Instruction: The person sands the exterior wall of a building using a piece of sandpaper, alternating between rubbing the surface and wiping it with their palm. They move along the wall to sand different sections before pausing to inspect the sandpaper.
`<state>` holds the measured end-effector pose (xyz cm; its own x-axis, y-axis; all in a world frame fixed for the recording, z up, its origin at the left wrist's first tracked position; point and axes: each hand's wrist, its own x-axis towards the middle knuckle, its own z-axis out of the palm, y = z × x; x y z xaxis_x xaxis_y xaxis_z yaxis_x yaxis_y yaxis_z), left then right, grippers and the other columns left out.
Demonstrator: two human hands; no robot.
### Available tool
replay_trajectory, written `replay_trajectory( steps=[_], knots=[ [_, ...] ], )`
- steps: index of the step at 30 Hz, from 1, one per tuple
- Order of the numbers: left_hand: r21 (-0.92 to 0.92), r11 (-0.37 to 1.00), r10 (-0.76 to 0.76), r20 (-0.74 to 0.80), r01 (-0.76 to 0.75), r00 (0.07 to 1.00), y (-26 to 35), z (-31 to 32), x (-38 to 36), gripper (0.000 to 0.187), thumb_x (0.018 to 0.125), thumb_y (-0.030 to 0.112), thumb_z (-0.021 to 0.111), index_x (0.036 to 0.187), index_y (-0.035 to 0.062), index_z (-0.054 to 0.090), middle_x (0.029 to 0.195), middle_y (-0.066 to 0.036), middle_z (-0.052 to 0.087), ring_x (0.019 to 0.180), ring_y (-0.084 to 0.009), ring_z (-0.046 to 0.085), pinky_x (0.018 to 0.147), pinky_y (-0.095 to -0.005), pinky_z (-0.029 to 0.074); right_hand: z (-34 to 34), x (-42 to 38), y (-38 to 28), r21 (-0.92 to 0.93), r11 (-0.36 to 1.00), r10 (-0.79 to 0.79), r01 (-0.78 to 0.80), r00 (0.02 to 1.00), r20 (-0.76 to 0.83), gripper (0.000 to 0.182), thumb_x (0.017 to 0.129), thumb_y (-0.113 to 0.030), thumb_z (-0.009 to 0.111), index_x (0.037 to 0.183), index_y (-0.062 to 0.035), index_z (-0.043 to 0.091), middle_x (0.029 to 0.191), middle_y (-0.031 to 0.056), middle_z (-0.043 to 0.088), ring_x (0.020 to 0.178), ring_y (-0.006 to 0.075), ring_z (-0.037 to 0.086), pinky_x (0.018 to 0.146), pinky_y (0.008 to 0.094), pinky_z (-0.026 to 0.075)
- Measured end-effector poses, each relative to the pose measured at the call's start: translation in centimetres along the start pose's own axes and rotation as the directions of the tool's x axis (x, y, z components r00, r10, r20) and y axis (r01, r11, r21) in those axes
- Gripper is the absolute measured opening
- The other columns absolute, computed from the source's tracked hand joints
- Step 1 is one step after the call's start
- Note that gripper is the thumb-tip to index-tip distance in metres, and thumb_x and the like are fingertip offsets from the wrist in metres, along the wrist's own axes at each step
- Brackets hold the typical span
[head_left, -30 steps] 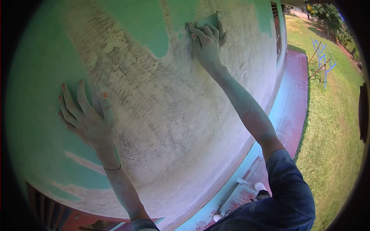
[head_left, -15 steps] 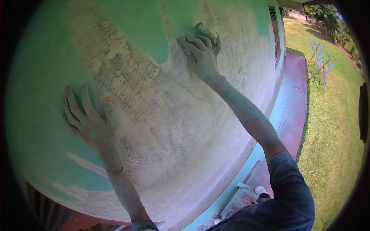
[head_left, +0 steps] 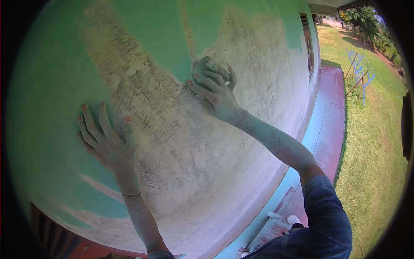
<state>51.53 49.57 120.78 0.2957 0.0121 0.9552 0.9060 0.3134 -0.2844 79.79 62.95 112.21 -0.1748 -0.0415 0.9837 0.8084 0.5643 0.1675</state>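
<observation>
Partly beneath right grip [head_left: 220, 97], block [head_left: 215, 67]

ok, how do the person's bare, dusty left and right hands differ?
The bare, dusty left hand has an open, empty grip; the bare, dusty right hand has its grip closed on a grey, speckled block. The left hand's fingers spread apart; the right hand's fingers lie closer together. The left wrist wears a thin bracelet; the right wrist shows none. Both are up against the same green-and-whitish wall.
</observation>
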Motion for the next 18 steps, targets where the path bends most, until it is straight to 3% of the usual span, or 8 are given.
replay_trajectory(
  steps=[3, 4, 8, 11, 12, 15, 16, 18],
  knots=[
    [-0.012, 1.000, -0.006, 0.012, 0.007, 1.000, 0.0, -0.2, 0.0, 0.060, 0.103, 0.062, 0.046, 0.147, 0.0215, 0.053, 0.163, -0.012, 0.039, 0.148, -0.0366, 0.038, 0.120, -0.0572, 0.028, 1.0, 2.1, 5.0, -0.002, 0.889, 0.455, -0.458, 0.883, -0.114, 0.045, 0.093, -0.016, 0.069, 0.137, -0.0267, 0.067, 0.125, -0.0030, 0.062, 0.130, 0.0189, 0.051, 0.123, 0.0609, 0.009],
    [-0.007, 1.000, -0.009, 0.019, 0.009, 1.000, 0.0, -0.4, -0.2, 0.060, 0.103, 0.062, 0.046, 0.147, 0.0217, 0.053, 0.163, -0.012, 0.039, 0.147, -0.0366, 0.038, 0.120, -0.0572, 0.028, 1.0, 2.4, 4.7, -0.005, 0.879, 0.474, -0.476, 0.876, -0.091, 0.045, 0.093, -0.012, 0.068, 0.135, -0.0263, 0.068, 0.126, -0.0031, 0.062, 0.129, 0.0190, 0.051, 0.123, 0.0634, 0.010],
    [0.008, 1.000, -0.024, -0.008, 0.024, 1.000, 0.2, 0.1, 0.2, 0.060, 0.103, 0.062, 0.046, 0.147, 0.0221, 0.053, 0.163, -0.012, 0.039, 0.147, -0.0363, 0.038, 0.121, -0.0572, 0.028, -0.9, 0.2, 0.1, 0.026, 0.999, -0.028, 0.028, 1.000, 0.003, 0.031, 0.103, -0.014, 0.056, 0.131, -0.0123, 0.070, 0.119, 0.0036, 0.066, 0.122, 0.0281, 0.049, 0.111, 0.0549, 0.028],
    [-0.009, 1.000, -0.011, 0.015, 0.011, 1.000, 0.1, -0.1, 0.1, 0.060, 0.103, 0.061, 0.046, 0.147, 0.0223, 0.053, 0.162, -0.011, 0.040, 0.147, -0.0356, 0.038, 0.121, -0.0572, 0.028, 0.6, 2.0, 5.5, 0.110, 0.888, 0.455, -0.447, 0.888, -0.065, 0.040, 0.093, -0.013, 0.067, 0.132, -0.0174, 0.069, 0.123, -0.0011, 0.063, 0.127, 0.0217, 0.052, 0.120, 0.0538, 0.020],
    [-0.011, 1.000, -0.019, 0.018, 0.019, 1.000, 0.0, -0.3, 0.0, 0.059, 0.103, 0.061, 0.046, 0.147, 0.0224, 0.053, 0.162, -0.011, 0.040, 0.147, -0.0354, 0.039, 0.121, -0.0571, 0.028, 1.1, 2.1, 5.9, 0.057, 0.871, 0.491, -0.489, 0.871, -0.034, 0.045, 0.091, -0.011, 0.069, 0.135, -0.0211, 0.068, 0.127, -0.0013, 0.062, 0.130, 0.0219, 0.051, 0.122, 0.0655, 0.009],
    [0.003, 1.000, -0.003, -0.006, 0.003, 1.000, 0.0, 0.0, -0.1, 0.059, 0.102, 0.061, 0.047, 0.147, 0.0222, 0.053, 0.162, -0.012, 0.040, 0.147, -0.0350, 0.039, 0.121, -0.0573, 0.028, -0.6, 1.2, 0.3, 0.075, 0.995, 0.067, -0.067, 0.998, 0.002, 0.036, 0.099, -0.014, 0.062, 0.134, -0.0166, 0.069, 0.122, 0.0028, 0.066, 0.129, 0.0274, 0.051, 0.115, 0.0637, 0.017],
    [0.006, 1.000, -0.014, -0.012, 0.014, 1.000, 0.2, 0.1, 0.1, 0.059, 0.102, 0.061, 0.047, 0.147, 0.0222, 0.053, 0.162, -0.012, 0.040, 0.147, -0.0352, 0.040, 0.121, -0.0573, 0.028, -0.1, 0.2, 0.5, 0.112, 0.993, 0.025, -0.028, 0.999, 0.029, 0.036, 0.099, -0.016, 0.061, 0.134, -0.0184, 0.069, 0.122, 0.0029, 0.065, 0.129, 0.0278, 0.050, 0.115, 0.0634, 0.016],
    [0.013, 1.000, -0.013, 0.003, 0.013, 1.000, 0.1, -0.1, 0.0, 0.059, 0.102, 0.060, 0.047, 0.147, 0.0221, 0.054, 0.162, -0.012, 0.041, 0.146, -0.0355, 0.040, 0.121, -0.0573, 0.028, 0.1, 1.1, 3.3, 0.000, 0.965, 0.261, -0.261, 0.965, -0.036, 0.041, 0.096, -0.016, 0.065, 0.137, -0.0217, 0.067, 0.127, 0.0006, 0.062, 0.130, 0.0247, 0.050, 0.119, 0.0641, 0.010]
  ],
)
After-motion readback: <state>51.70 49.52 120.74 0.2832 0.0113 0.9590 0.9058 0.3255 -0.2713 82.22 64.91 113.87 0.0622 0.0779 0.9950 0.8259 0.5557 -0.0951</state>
